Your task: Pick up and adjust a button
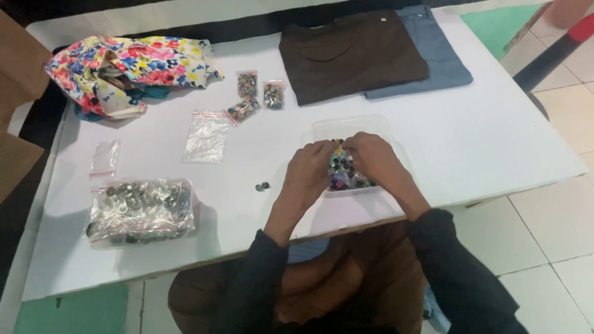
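Both my hands reach into a clear plastic tray (352, 127) filled with small dark and coloured buttons (342, 173). My left hand (307, 170) rests at the tray's left edge, fingers curled over the buttons. My right hand (371, 158) covers the tray's middle, fingertips meeting the left hand near a small yellowish piece. Whether either hand pinches a button is hidden by the fingers. Two loose buttons (262, 185) lie on the white table (495, 136) just left of my left hand.
A large clear bag of silvery buttons (141, 210) lies front left. Empty small bags (207, 137) and three small filled bags (253, 93) sit mid-table. Folded brown cloth (349, 52) over blue cloth (442, 59) lies at the back, a floral fabric bundle (127, 68) back left.
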